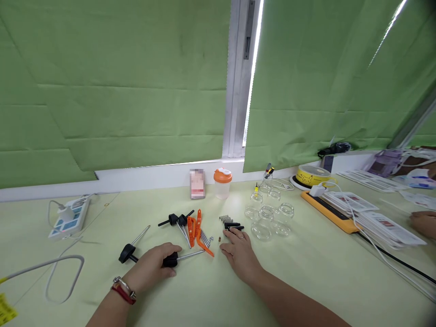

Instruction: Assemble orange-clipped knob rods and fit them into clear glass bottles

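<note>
My left hand (159, 263) is wrapped round the black knob of a metal-shafted part (170, 259), whose shaft points right along the table. My right hand (240, 252) rests palm down, fingers spread, its fingertips at some black rods (232, 225). Small springs (225, 218) lie just behind those rods, and tiny brown pieces (220, 239) are left of the right hand. Between and beyond my hands are orange plastic pieces (191, 231), silvery rods (205, 239) and more black-knobbed parts (173, 220). Another black-knobbed part (127, 253) lies left of my left hand.
Several clear glass jars (266, 213) stand right of centre. An orange-lidded cup (222, 184) is near the wall. A white power strip (71, 219) lies left, an orange one (329, 212) right, with cables and stacked cards (388, 227). Another person's hand (424, 224) shows at the right edge.
</note>
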A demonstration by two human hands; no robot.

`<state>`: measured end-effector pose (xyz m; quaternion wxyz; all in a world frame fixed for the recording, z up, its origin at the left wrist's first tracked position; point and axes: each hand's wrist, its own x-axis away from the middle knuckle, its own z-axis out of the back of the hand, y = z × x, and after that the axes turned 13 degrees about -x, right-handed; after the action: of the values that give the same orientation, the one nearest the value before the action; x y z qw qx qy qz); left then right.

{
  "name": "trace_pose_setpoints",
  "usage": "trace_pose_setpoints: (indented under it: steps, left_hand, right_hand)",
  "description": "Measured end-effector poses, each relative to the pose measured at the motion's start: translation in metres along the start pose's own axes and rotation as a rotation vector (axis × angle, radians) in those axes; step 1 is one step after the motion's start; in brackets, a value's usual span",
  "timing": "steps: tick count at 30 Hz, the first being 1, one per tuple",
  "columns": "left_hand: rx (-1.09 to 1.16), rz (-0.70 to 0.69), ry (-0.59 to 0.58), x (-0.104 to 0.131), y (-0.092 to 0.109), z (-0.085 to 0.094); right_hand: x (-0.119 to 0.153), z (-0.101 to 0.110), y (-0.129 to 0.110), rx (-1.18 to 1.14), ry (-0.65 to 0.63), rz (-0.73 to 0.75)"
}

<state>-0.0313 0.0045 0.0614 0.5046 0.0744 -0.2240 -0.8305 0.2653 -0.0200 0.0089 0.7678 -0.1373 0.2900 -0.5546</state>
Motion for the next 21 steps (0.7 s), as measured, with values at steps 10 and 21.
trace_pose_setpoints:
  steps: [10,21]
  left_hand:
    - [0.452,0.025,0.026,0.006,0.019,0.007]
    - [0.944,0.107,-0.109,-0.013,0.047,-0.036]
  right_hand:
    - [0.001,0.010,-0.008,-0.326,0.074,0.134]
    - [0.001,-0.002,-0.005,-1.378,0.111,-0.331]
